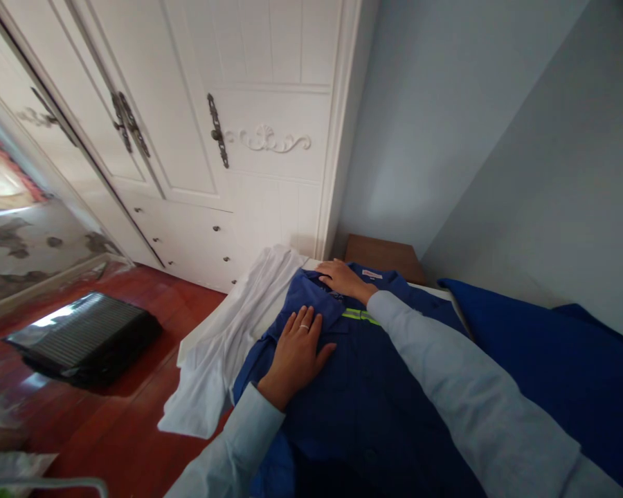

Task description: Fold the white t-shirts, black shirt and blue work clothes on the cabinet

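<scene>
A dark blue work jacket point(353, 366) lies spread out below me, with a yellow-green reflective strip across it and a pale label in the collar. My left hand point(297, 349), wearing a ring, rests palm down with fingers extended on the folded blue part at the jacket's left side. Farther up, my right hand point(342, 279) reaches across to the upper edge of that same folded part. Its fingers look stretched out over the cloth, the tips partly hidden.
White cloth point(202, 394) hangs off the left edge of the surface. Bright blue fabric point(540, 360) lies at right. A white wardrobe point(270, 194) stands ahead, beside a brown wooden piece point(384, 254). A plastic-wrapped black suitcase-like item point(93, 339) sits on the red floor.
</scene>
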Tool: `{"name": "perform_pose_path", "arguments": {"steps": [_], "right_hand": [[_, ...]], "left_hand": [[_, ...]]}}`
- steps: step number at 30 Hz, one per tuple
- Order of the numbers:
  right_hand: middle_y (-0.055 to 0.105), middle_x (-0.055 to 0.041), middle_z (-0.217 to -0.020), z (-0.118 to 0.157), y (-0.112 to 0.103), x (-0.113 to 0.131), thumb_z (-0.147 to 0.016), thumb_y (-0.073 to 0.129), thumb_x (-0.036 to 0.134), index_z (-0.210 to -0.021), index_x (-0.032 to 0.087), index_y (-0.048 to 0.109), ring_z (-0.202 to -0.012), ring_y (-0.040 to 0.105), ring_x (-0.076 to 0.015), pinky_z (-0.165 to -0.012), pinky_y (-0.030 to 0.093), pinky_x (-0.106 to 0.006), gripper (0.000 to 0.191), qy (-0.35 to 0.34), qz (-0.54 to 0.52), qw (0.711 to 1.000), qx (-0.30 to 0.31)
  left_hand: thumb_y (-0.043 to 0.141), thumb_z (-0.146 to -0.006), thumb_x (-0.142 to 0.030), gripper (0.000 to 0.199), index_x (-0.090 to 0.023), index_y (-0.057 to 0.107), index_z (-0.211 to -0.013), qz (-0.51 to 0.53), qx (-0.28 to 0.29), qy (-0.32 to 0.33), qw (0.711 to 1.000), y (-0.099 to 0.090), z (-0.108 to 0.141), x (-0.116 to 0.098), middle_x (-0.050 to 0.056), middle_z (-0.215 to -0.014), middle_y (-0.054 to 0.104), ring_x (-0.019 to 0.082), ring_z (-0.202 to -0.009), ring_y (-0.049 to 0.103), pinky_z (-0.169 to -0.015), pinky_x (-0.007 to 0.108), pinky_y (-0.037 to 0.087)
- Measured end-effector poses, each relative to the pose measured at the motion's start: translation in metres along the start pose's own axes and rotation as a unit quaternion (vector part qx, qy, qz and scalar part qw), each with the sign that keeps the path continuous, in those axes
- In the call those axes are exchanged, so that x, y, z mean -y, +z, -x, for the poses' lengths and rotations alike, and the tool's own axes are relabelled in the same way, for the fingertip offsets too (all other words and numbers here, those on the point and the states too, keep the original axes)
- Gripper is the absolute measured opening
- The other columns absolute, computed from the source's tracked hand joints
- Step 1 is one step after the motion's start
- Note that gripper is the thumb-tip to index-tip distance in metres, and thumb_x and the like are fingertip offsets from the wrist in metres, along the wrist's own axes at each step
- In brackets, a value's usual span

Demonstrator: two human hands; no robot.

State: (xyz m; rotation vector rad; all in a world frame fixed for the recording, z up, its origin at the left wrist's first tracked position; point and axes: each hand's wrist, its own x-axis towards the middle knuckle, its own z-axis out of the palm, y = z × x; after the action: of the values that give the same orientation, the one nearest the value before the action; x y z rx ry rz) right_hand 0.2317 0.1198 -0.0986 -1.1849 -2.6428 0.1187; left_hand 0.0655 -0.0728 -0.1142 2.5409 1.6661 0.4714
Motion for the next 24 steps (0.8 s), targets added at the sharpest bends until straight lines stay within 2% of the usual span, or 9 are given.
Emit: {"name": "perform_pose_path", "arguments": {"steps": [5,9,12,18,24], "right_hand": [[0.074,-0.0126,-0.119,-0.03,0.001,0.01,-0.103,0.047,0.026,-0.11,0.017,0.075,-0.112,0.066,-0.0217,-0.096,0.044,-0.029,0.031,0.066,-0.024,0.997,0.024],[0.077,-0.0085,-0.106,-0.053,0.003,0.0,-0.089,0.069,0.024,-0.099,0.019,0.077,-0.098,0.068,-0.0211,-0.082,0.046,-0.025,0.014,0.078,-0.045,0.994,0.067],[0.078,-0.0066,-0.097,-0.061,0.007,-0.009,-0.083,0.071,0.017,-0.089,0.018,0.077,-0.089,0.068,-0.0195,-0.075,0.045,-0.024,0.008,0.084,-0.06,0.992,0.077],[0.076,-0.0096,-0.099,-0.064,0.018,-0.014,-0.09,0.055,0.012,-0.094,0.013,0.074,-0.087,0.067,-0.0187,-0.076,0.046,-0.026,0.019,0.084,-0.102,0.99,0.051],[0.078,-0.0052,-0.096,-0.066,0.02,-0.017,-0.085,0.064,0.013,-0.099,0.014,0.076,-0.087,0.069,-0.0159,-0.078,0.048,-0.023,0.018,0.003,-0.186,0.979,0.086]], "left_hand": [[0.051,-0.098,-0.05,0.063,-0.009,0.049,-0.146,-0.005,-0.011,0.016,1.0,0.0,0.006,0.004,0.021,-0.154,0.047,0.033,-0.147,0.038,-0.121,0.054,0.033],[0.054,-0.098,-0.047,0.058,-0.012,0.051,-0.144,0.013,-0.031,0.016,0.999,0.001,0.008,0.004,0.019,-0.151,0.051,0.032,-0.146,0.041,-0.121,0.056,0.034],[0.055,-0.098,-0.041,0.052,-0.012,0.054,-0.141,0.02,-0.043,0.015,0.999,0.002,0.009,0.003,0.018,-0.149,0.054,0.031,-0.145,0.042,-0.121,0.055,0.035],[0.059,-0.096,-0.036,0.048,-0.012,0.057,-0.137,0.026,-0.058,0.016,0.998,0.002,0.009,0.002,0.018,-0.146,0.057,0.031,-0.142,0.046,-0.12,0.054,0.037],[0.059,-0.095,-0.035,0.046,-0.014,0.057,-0.136,0.043,-0.071,0.009,0.997,0.004,0.01,0.001,0.018,-0.145,0.058,0.031,-0.142,0.047,-0.119,0.055,0.038]]}}
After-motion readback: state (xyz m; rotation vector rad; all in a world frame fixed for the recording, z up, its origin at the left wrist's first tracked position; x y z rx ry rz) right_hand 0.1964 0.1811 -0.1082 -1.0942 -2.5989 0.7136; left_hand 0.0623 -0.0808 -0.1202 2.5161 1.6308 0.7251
